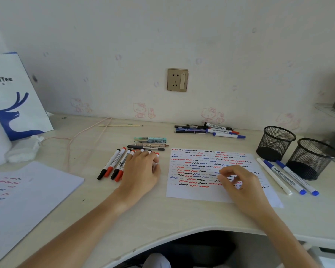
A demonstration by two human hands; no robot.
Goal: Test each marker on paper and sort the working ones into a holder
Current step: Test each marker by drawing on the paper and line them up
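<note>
Pale desk [162,215] against cartoon-cat wallpaper [139,110]; left hand [141,169] flat on markers [114,165], right hand [238,180] loosely curled, empty, over test sheet [197,192].

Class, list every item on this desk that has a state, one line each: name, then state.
Left hand: open, resting on the red and black markers.
Right hand: fingers loosely curled over the test sheet, holding nothing visible.
Test sheet: flat, covered with squiggles.
Two mesh holders: upright, apparently empty.
Blue markers: capped, lying beside the holders.
</note>
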